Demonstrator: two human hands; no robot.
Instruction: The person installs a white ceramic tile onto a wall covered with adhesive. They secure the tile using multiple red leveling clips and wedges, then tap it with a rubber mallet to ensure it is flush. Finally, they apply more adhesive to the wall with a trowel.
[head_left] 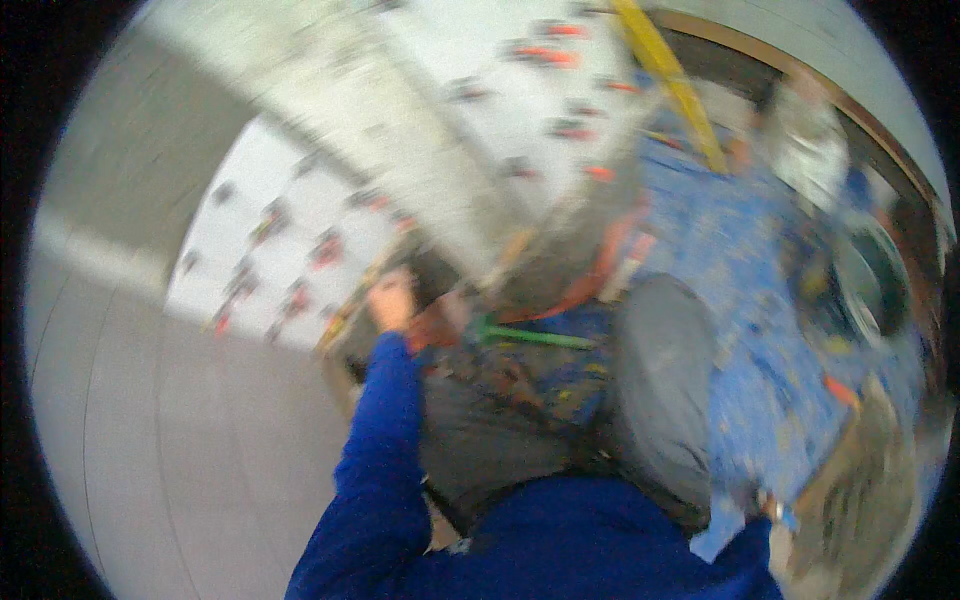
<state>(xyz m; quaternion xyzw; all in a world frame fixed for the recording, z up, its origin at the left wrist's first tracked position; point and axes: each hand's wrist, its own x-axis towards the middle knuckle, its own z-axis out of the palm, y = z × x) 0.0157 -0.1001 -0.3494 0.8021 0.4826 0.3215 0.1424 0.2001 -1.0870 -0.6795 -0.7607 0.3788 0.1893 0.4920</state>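
My left hand (392,302) reaches forward to the near corner of a white tile (250,200) dotted with red-and-black tile levelling clips (325,248). It is over a dark gap beside the tile edge; blur hides what its fingers do. A thin green-handled tool (545,338) lies just right of that hand, in front of my knees. Beyond it is a grey, mortar-like mass (555,270) with an orange-red rim. My right hand (780,545) is low at the right by my hip, smeared and partly hidden, close to a small blue-and-white item (787,517).
A blue, stained sheet (735,270) covers the floor at right, with a dark bucket (872,280) and a pale bag (808,140) on it. A yellow bar (675,80) lies at the far right. Grey tiles (200,430) extend left; a rough grey slab (855,490) is lower right.
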